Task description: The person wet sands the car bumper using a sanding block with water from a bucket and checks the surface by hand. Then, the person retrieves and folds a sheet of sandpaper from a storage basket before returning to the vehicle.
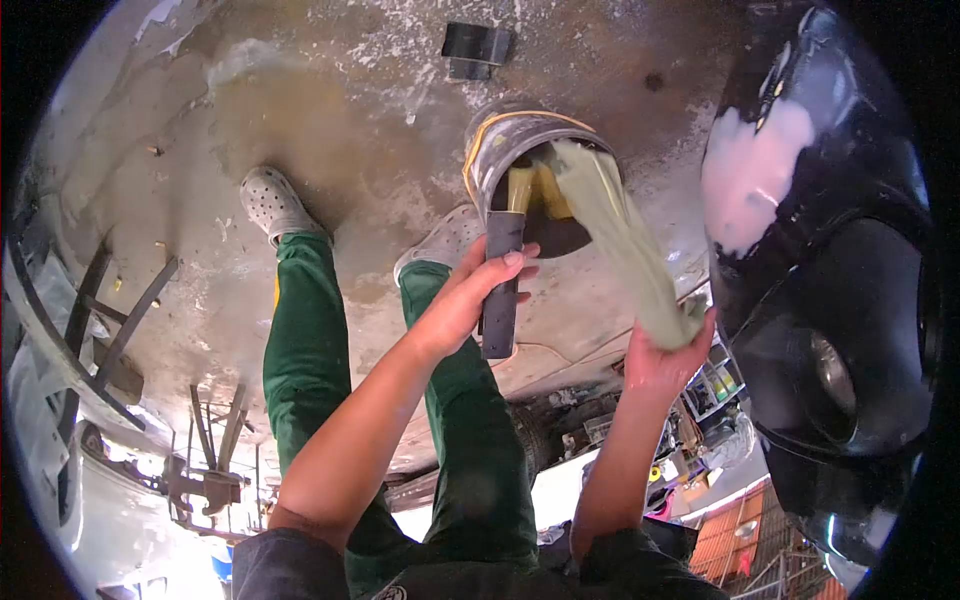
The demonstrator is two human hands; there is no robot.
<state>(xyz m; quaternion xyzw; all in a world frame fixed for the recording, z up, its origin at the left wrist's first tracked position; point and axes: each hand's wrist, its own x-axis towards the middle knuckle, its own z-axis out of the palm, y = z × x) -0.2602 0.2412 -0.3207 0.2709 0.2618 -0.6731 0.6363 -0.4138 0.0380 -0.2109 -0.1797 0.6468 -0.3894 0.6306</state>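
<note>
My left hand (478,290) is closed around a long dark grey block (502,290), which looks like a sanding block, held at the near side of the bucket. In my right hand (668,362) is gathered one end of a pale green cloth (625,235). The cloth stretches up and left to the mouth of a worn grey bucket (482,150), smeared by motion. A yellow strap or cord runs around the bucket's outside. Inside it, a yellowish area shows, whose kind I cannot make out.
To the right stands a black car bumper (850,270) with a pink filler patch (755,175). A black piece (476,48) lies on the wet, stained concrete floor (370,130). Metal stand legs (105,310) are at left. My clogs (272,205) are near the bucket.
</note>
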